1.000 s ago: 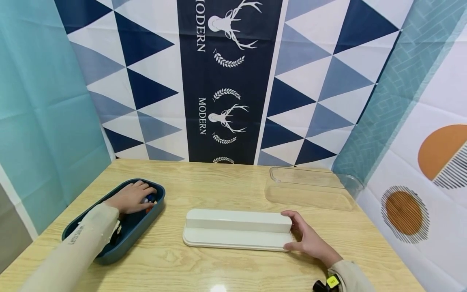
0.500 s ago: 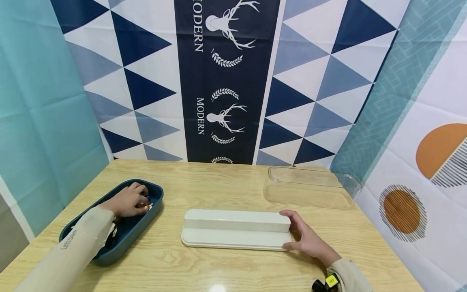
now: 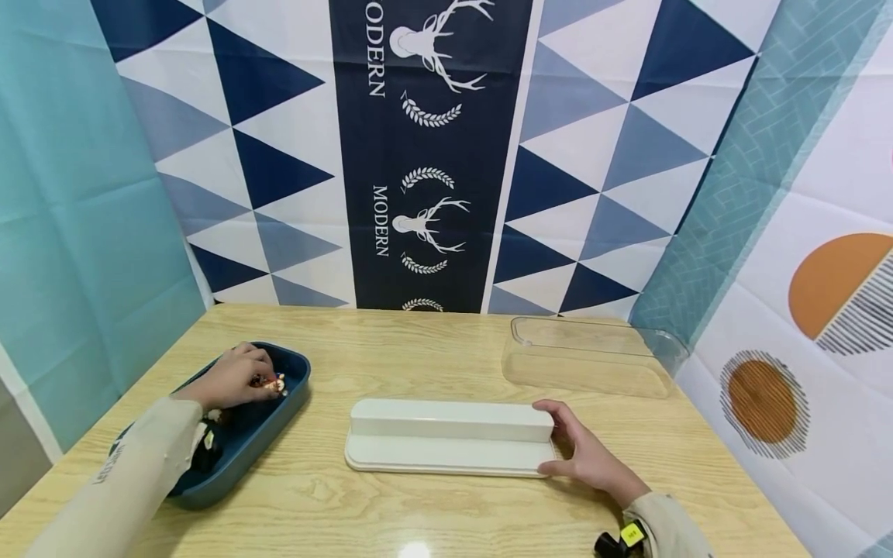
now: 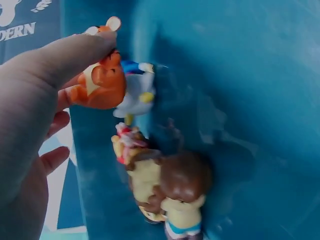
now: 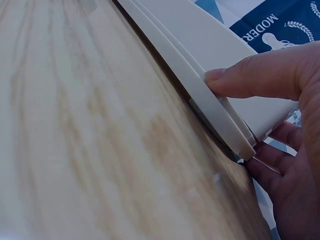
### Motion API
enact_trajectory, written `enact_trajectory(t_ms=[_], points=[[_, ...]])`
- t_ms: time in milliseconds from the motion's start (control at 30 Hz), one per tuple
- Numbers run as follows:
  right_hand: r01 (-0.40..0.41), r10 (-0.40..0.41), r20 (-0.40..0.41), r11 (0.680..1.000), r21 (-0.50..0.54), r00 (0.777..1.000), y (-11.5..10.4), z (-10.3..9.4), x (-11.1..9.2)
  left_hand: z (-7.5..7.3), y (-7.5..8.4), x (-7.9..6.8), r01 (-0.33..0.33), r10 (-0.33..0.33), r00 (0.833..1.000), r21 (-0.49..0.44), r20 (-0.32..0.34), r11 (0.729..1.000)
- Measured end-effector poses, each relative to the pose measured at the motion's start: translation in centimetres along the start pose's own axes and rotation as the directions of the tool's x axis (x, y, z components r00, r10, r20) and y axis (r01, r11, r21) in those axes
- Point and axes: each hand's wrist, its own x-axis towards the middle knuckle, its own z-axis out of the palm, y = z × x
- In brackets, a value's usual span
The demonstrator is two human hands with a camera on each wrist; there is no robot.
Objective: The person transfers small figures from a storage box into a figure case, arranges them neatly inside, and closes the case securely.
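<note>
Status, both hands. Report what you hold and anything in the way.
Left hand pinching orange figurine at blue bin. Right hand holding white stand by its end. Other figurines close by, nothing visibly blocking.

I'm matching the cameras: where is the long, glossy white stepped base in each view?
Head: long, glossy white stepped base, lower middle, right hand gripping its right end.
Left wrist: not in it.
Right wrist: base upper right, partly behind that hand.
Shared landmark: dark-blue backdrop panel lettered MODERN, partial in both wrist views.
</note>
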Motion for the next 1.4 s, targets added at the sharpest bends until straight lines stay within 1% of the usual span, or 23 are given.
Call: enact_trajectory(t_ms=[200, 333, 500, 633, 800, 867, 933, 1033, 1100, 1167, 1300, 1400], points=[[0.004, -0.004, 0.002, 1.0, -0.002, 1.0, -0.1, 0.0, 0.0, -1.5, 0.8, 0.6, 0.084, -0.085, 0.995, -0.011, -0.055, 0.996], [0.002, -0.002, 0.0, 1.0, -0.003, 1.0, -0.2, 0.0, -0.1, -2.2, 1.2, 1.0, 0.146, -0.151, 0.986, -0.079, -0.07, 0.986], [0.008, -0.008, 0.003, 1.0, -0.009, 1.0, -0.1, 0.0, -0.2, -2.6, 1.4, 1.3, 0.208, -0.232, 0.967, -0.196, -0.105, 0.958], [0.003, -0.003, 0.0, 1.0, -0.014, 1.0, -0.1, -0.1, -0.3, -2.7, 1.7, 1.3, 0.26, -0.306, 0.942, -0.279, -0.134, 0.924], [-0.015, 0.015, 0.001, 1.0, -0.003, 1.0, -0.2, -0.2, -0.3, -3.2, 2.5, 1.3, 0.329, -0.405, 0.905, -0.389, -0.131, 0.861], [-0.014, 0.014, 0.004, 1.0, -0.007, 1.0, -0.1, -0.2, -0.3, -3.4, 2.9, 1.4, 0.363, -0.45, 0.886, -0.434, -0.114, 0.825], [-0.013, 0.013, 0.007, 1.0, -0.006, 1.0, 0.0, -0.1, -0.2, -3.5, 3.4, 1.5, 0.39, -0.492, 0.866, -0.488, -0.094, 0.781], [-0.01, 0.01, 0.013, 1.0, -0.001, 1.0, 0.1, 0.0, -0.1, -3.7, 4.2, 1.9, 0.401, -0.53, 0.845, -0.57, -0.072, 0.718], [-0.014, 0.014, 0.015, 1.0, 0.01, 1.0, 0.2, 0.1, -0.2, -3.8, 4.7, 2.2, 0.392, -0.54, 0.839, -0.617, -0.063, 0.682], [-0.017, 0.017, 0.016, 1.0, 0.016, 1.0, 0.2, 0.1, -0.2, -3.8, 5.2, 2.5, 0.381, -0.543, 0.838, -0.651, -0.058, 0.656], [-0.008, 0.008, 0.016, 1.0, 0.023, 1.0, 0.0, 0.0, -0.3, -3.5, 6.4, 3.1, 0.359, -0.552, 0.833, -0.722, -0.038, 0.591], [0.004, -0.004, 0.012, 0.999, 0.036, 1.0, -0.1, -0.1, -0.3, -3.1, 7.2, 3.6, 0.354, -0.566, 0.824, -0.761, -0.021, 0.543]])
